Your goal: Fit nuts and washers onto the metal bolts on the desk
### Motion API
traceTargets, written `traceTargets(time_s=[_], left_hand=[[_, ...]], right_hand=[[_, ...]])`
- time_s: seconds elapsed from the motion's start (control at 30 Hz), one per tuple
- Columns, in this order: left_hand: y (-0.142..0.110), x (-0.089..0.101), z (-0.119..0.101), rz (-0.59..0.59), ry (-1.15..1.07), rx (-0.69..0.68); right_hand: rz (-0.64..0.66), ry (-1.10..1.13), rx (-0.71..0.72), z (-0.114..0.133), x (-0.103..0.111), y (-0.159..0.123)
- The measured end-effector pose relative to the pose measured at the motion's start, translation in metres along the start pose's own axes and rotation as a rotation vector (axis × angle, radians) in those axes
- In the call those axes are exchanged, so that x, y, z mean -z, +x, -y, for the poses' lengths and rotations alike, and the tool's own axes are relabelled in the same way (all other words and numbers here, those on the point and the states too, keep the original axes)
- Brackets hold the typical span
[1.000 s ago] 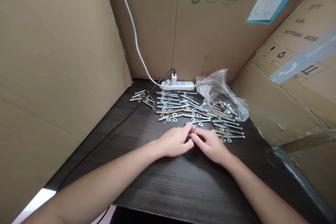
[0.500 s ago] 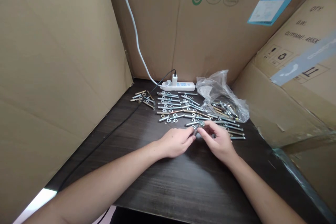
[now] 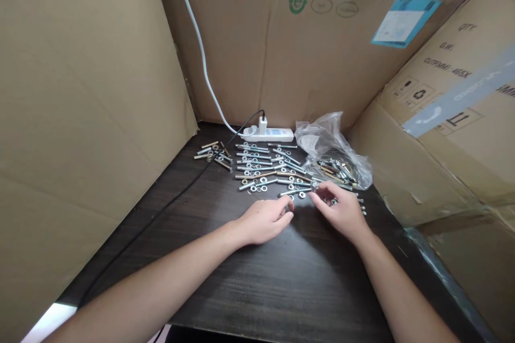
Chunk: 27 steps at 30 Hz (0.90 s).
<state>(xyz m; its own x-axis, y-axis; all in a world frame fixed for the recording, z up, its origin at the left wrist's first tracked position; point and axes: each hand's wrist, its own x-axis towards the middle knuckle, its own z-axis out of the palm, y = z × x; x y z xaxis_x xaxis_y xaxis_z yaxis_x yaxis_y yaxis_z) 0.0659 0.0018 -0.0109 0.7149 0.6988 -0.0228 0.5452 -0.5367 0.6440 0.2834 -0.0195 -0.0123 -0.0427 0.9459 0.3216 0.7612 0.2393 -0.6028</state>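
Two bare hands apart: left hand [image 3: 263,221] and right hand [image 3: 341,211] over a dark surface [image 3: 249,295].
A second ago they met; the right has drawn away. Left grip: closed on a small metal piece [image 3: 287,208]; right grip: cannot tell if closed. Beyond lie bolts [image 3: 294,192] and nuts [image 3: 302,195], then a plastic bag [image 3: 317,131] and power strip [image 3: 277,135].

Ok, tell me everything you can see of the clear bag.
The clear bag is crumpled, see-through film, apparently plastic, with a whitish patch on its left part. It lies on the dark table, right of the power strip and in front of the rear cardboard box, its far end bunched up. Silvery and brassy metal parts show at its near end; whether all are inside is unclear. The right hand is nearby, no contact discernible.
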Motion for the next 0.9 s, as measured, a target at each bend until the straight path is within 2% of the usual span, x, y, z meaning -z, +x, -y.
traceTargets(time_s=[0.13,0.23,0.3,0.43,0.57,0.8,0.9], left_hand=[[0.0,0.002,0.0,0.006,0.012,-0.022],[0.001,0.002,0.001,0.009,0.013,-0.044],[0.001,0.002,0.002,0.006,0.013,-0.054],[0.001,0.001,0.004,-0.006,0.017,-0.075],[0.001,0.0,0.007,-0.001,0.013,-0.076],[0.001,-0.003,0.011,-0.02,0.007,-0.09],[0.001,-0.002,0.011,-0.02,0.001,-0.092]], right_hand=[[-0.112,-0.211,-0.132,-0.037,0.018,0.013],[-0.107,-0.404,-0.209,-0.056,0.027,0.025],[-0.09,-0.492,-0.2,-0.064,0.031,0.036],[-0.018,-0.572,-0.125,-0.072,0.032,0.059],[0.04,-0.631,-0.131,-0.075,0.027,0.073],[0.067,-0.588,-0.122,-0.084,0.02,0.072],[0.036,-0.539,-0.091,-0.073,0.024,0.073]])
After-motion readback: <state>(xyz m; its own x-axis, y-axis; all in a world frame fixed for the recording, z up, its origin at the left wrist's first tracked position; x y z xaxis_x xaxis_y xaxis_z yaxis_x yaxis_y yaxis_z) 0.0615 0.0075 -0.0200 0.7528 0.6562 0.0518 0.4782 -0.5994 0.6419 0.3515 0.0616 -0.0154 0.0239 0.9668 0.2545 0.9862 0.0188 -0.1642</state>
